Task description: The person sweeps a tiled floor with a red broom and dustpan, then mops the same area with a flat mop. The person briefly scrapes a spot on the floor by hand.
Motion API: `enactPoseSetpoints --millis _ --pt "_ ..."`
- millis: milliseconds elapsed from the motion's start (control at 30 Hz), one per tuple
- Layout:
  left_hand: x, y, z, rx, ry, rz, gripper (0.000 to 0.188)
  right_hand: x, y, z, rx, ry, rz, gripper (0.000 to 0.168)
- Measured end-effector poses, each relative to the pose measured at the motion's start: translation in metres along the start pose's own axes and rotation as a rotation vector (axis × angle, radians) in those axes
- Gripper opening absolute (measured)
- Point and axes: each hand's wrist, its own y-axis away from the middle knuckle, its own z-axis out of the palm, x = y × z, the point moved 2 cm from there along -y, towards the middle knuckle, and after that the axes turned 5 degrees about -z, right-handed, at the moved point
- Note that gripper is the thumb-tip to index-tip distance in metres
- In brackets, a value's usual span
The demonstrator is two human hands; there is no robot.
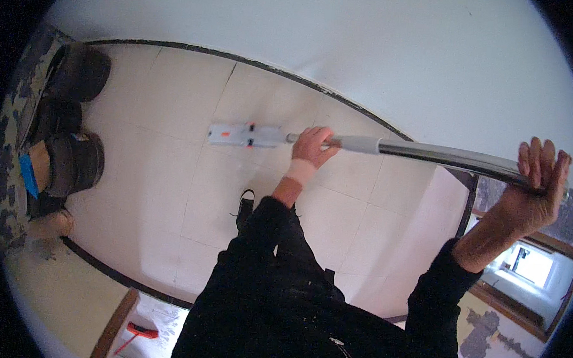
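Observation:
A flat mop has its grey rectangular head [243,135] on the pale tiled floor. Its metal pole [445,157] runs to the right across my view, bending with the lens. My left hand [313,145] is wrapped around the lower pole, beside a grey sleeve [360,144]. Up at the pole's far end, my right hand [538,180] holds it with the fingers fairly straight. The very tip of the pole is partly hidden by that hand.
A white wall with dark skirting [272,65] curves along the top. Several dark rounded objects [76,165] line the left wall, near a blue item [28,175]. A red-headed cleaning tool [142,330] lies past a brown door frame [112,327]. One black shoe [246,206] shows below the mop.

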Motion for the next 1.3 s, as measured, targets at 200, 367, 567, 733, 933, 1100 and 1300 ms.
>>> enactPoseSetpoints --millis 200,367,567,733,933,1100,1300 --pt "-0.054 0.088 -0.031 0.050 -0.249 -0.289 0.019 0.063 0.044 -0.003 0.228 -0.273 0.266 0.011" --pt "-0.090 0.129 -0.040 -0.015 -0.590 -0.489 0.015 0.093 0.089 -0.008 0.136 -0.506 0.519 0.014" --pt "-0.013 0.097 -0.018 -0.003 -0.486 -0.182 0.018 0.037 0.053 -0.063 0.100 -0.676 0.189 0.021" --pt "0.038 0.027 -0.005 -0.035 -0.402 0.034 0.019 -0.006 0.021 -0.082 0.058 -0.605 0.002 0.017" --pt "0.028 -0.079 0.004 -0.176 -0.427 0.000 0.018 0.007 0.008 -0.056 0.106 -0.393 -0.091 0.017" --pt "-0.022 -0.161 -0.007 -0.119 -0.334 0.008 0.020 0.063 -0.014 0.003 0.247 -0.148 -0.087 0.029" --pt "-0.039 -0.200 -0.021 -0.012 -0.161 -0.065 0.025 0.089 -0.085 0.054 0.165 -0.088 -0.111 0.030"
